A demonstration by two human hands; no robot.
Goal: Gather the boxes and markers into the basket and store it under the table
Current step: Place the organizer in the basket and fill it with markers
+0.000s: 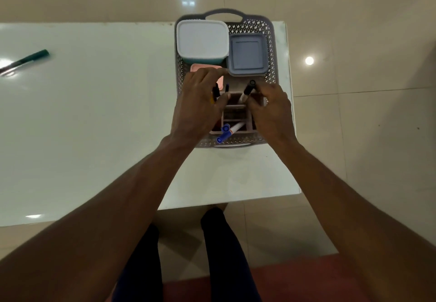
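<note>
A grey lattice basket (271, 49) stands at the right end of the white table (94, 124). Inside it are a white-lidded teal box (202, 39), a grey-blue lidded box (247, 54), a pink box (200, 67) half hidden by my fingers, and a divided organiser (236, 113). My left hand (198, 106) grips several dark markers (215, 91) over the organiser. My right hand (271, 110) holds a black-capped marker (248, 89) upright in a compartment. Two blue-capped markers (226, 133) lean at the organiser's near side. A green marker (30, 57) lies far left on the table.
The table's right edge (293, 113) runs just beside the basket, its near edge (224, 203) close to my legs. Glossy beige floor tiles surround the table, and a reddish mat (295, 278) lies at the bottom right.
</note>
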